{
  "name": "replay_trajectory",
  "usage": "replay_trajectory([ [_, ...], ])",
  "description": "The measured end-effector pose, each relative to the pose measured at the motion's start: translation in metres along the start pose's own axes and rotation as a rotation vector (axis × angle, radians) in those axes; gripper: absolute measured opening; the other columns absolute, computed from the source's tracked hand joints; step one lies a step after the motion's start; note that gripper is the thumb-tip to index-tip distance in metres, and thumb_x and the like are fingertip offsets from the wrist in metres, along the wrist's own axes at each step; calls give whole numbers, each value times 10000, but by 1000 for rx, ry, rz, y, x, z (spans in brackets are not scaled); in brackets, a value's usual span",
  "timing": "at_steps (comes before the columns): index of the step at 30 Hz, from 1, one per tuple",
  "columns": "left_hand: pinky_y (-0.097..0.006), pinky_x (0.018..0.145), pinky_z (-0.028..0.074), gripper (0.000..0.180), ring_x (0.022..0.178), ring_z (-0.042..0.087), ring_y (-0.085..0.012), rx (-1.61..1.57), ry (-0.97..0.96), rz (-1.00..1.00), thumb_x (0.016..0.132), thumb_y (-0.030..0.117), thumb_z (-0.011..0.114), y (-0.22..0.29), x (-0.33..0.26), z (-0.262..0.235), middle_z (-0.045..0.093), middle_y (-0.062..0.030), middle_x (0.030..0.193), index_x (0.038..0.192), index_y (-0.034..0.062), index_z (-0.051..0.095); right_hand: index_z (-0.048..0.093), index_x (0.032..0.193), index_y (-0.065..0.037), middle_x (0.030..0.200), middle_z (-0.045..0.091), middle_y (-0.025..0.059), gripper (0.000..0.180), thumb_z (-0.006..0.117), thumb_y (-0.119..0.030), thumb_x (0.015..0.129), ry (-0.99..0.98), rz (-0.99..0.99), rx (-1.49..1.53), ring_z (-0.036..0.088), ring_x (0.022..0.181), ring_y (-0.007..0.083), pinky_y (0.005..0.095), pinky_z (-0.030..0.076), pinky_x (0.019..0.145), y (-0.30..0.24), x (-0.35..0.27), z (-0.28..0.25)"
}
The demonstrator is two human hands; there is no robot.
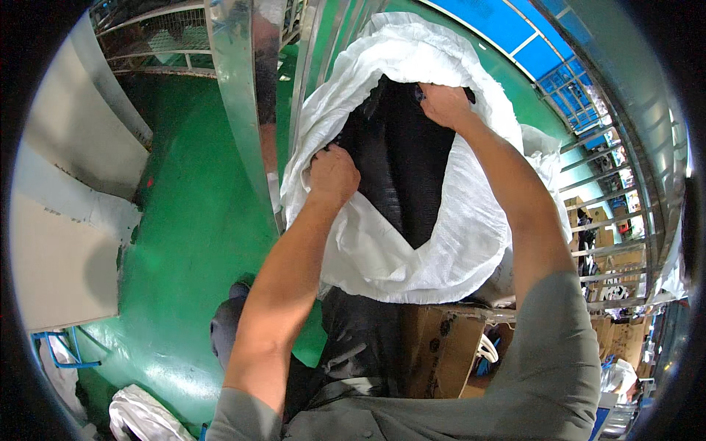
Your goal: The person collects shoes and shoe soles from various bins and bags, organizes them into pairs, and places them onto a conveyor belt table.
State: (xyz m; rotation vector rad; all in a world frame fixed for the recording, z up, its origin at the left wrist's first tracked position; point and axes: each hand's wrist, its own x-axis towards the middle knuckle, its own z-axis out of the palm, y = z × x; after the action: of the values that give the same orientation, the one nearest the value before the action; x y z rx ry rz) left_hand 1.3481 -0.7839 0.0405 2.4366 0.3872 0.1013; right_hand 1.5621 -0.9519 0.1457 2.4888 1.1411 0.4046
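The left hand [334, 176] and right hand [445, 107] are resting curled at the edges of black cloth [401, 165], which is lying inside a white sack [467, 246]. Folds are hiding its bottom; I cannot tell what the fingers are gripping.

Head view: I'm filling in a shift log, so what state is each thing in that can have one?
White sack, mouth spread open, rim crumpled.
Black material, showing in the sack's mouth, creased.
Left hand, fingers curled at the sack's left side.
Right hand, fingers bent at the material's far end.
Cardboard box, partly hidden; open or shut unclear.
White bundle at lower left, crumpled.
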Motion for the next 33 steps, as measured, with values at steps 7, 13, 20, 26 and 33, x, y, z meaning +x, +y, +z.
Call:
replay_trajectory([
  [7, -517, 979, 483, 516, 1080, 610, -500, -122, 257, -215, 816, 106, 600, -13, 21, 30, 608, -340, 1188, 1280, -88, 488, 677, 948, 22, 896, 704, 231, 343, 535, -288, 913, 61, 26, 125, 695, 844, 387, 472, 557, 799, -31, 24, -8],
  [13, -480, 897, 496, 369, 1003, 666, -395, -578, 649, -158, 835, 52, 623, -22, 31, 35, 679, -264, 1093, 1180, -73, 585, 677, 1132, 25, 1165, 663, 278, 487, 518, -393, 941, -234, 157, 191, 639, 1098, 419, 492, 492, 980, -43, 75, -22],
  [20, -324, 822, 495, 281, 954, 605, -197, -1640, 457, -301, 895, 14, 603, -14, 47, 47, 666, -76, 1097, 1173, 7, 639, 606, 1312, -98, 1401, 555, 157, 454, 596, -243, 881, 14, -39, 206, 496, 1302, 368, 421, 373, 1138, -39, 104, 34],
  [26, -344, 816, 506, 288, 961, 591, -192, -1859, 282, -380, 987, 101, 575, 8, 52, 46, 596, -61, 1258, 1273, 88, 606, 618, 1292, -103, 1349, 592, 159, 427, 593, -184, 874, 119, -66, 321, 506, 1288, 375, 432, 386, 1122, -14, 111, 50],
  [33, -411, 840, 547, 435, 1058, 598, -239, -2038, 3, -385, 928, 111, 700, -12, 66, 54, 604, -68, 1288, 1338, 128, 557, 623, 1286, -103, 1353, 593, 151, 418, 567, -252, 900, 143, -151, 370, 519, 1278, 359, 422, 395, 1110, -18, 108, 61],
])
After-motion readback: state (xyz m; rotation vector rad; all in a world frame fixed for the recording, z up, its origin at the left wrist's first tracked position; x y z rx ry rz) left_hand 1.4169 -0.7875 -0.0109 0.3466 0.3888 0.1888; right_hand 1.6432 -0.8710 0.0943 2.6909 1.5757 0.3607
